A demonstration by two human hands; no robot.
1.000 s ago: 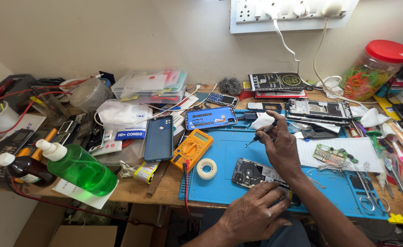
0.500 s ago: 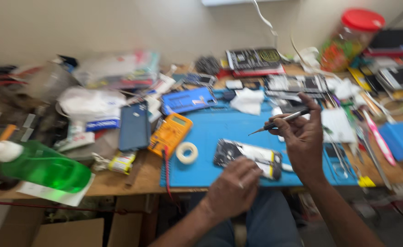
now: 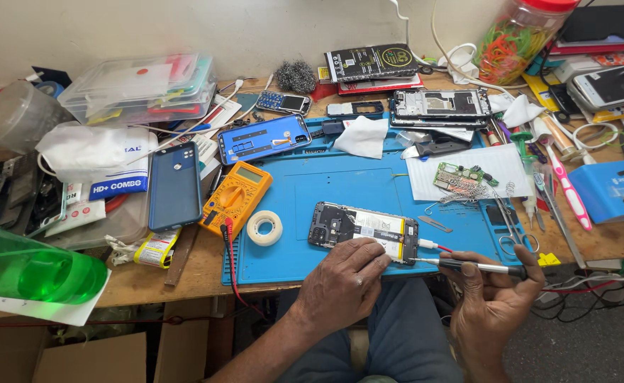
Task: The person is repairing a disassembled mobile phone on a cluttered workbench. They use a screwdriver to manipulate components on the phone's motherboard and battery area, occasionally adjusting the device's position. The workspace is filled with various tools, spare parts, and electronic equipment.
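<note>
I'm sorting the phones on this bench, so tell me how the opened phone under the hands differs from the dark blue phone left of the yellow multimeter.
The opened phone lies crosswise on the blue mat, its insides bared; the dark blue phone lies lengthwise off the mat, its back closed. The left hand touches the opened one; nothing touches the blue one. Both lie flat.

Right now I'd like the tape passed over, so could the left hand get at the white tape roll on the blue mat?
Probably yes. The left hand rests on the opened phone, and the tape roll lies just beside it on the blue mat, with nothing between them.
</note>
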